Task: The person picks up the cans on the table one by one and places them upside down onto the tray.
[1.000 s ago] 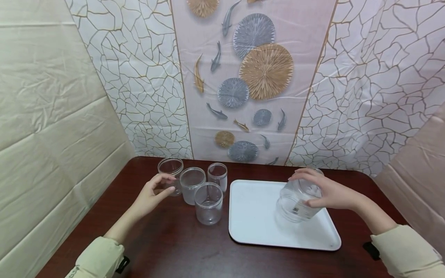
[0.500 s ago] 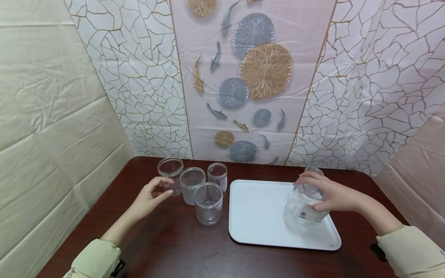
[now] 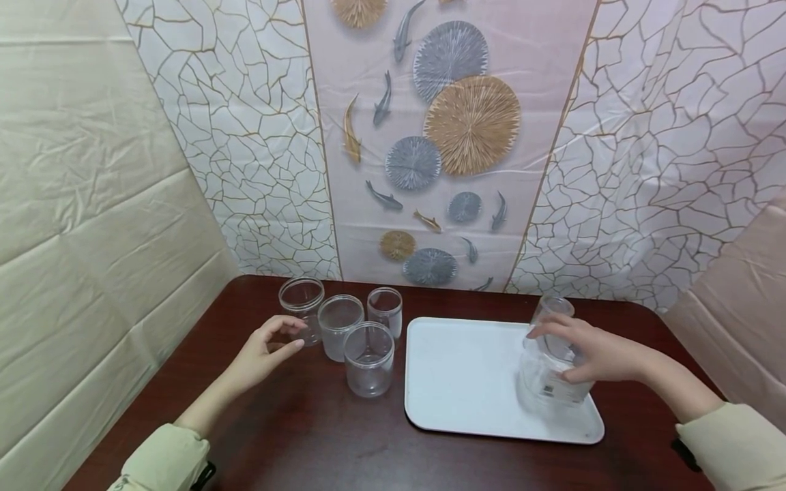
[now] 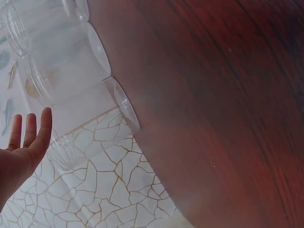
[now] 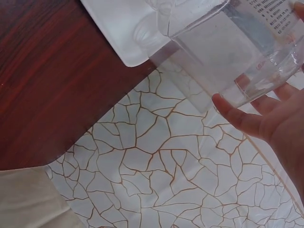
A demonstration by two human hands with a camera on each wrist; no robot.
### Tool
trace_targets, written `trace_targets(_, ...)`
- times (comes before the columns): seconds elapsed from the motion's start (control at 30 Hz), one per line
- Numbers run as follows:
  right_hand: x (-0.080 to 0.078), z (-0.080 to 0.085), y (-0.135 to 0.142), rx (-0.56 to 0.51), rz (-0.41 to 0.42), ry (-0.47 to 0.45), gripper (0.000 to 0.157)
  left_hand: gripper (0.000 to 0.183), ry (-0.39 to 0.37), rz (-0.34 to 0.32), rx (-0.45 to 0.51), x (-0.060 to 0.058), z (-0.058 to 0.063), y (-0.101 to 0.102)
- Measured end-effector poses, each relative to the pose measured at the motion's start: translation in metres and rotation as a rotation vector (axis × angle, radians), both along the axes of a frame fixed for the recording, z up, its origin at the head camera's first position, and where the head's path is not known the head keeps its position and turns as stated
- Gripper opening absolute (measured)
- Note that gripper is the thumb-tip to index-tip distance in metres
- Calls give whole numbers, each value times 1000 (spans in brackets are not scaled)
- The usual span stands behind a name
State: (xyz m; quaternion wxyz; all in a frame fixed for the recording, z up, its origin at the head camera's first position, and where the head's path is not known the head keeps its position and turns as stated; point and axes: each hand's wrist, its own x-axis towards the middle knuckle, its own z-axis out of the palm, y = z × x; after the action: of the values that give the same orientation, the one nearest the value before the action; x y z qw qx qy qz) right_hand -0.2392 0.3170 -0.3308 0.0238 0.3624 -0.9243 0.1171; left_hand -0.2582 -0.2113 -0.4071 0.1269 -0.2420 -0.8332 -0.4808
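My right hand (image 3: 598,348) grips a clear plastic jar (image 3: 546,382) with a printed label, over the right part of the white tray (image 3: 460,382). In the right wrist view, fingers (image 5: 237,114) wrap one end of this jar (image 5: 213,52), and its other end points toward the tray. Another clear jar (image 3: 556,305) stands behind it, partly hidden by the hand. At the left, my left hand (image 3: 260,354) holds nothing, its fingers relaxed close to the leftmost clear jar (image 3: 301,300). The left wrist view shows three spread fingers (image 4: 31,126) beside a jar (image 4: 90,114).
Nearer the tray are several more open clear jars: a middle one (image 3: 340,331), a front one (image 3: 368,361) and a narrow one (image 3: 385,310) at the back. They stand on the dark red wooden table (image 3: 319,436). Patterned cloth (image 3: 430,204) hangs along the back edge.
My right hand has moved right and slightly toward me with the labelled jar, uncovering more of the jar behind. My left hand has drawn back slightly.
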Motion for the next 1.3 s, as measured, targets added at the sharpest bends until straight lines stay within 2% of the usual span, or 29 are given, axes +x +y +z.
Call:
trace_targets(0.47,0,-8,14,21,-25,-94,59,24,3,-5,2,1,-4,-4)
trace_targets(1.3,-3,-15,21,26,-1,-99,62,22,2,10,-6,4,-5,-10)
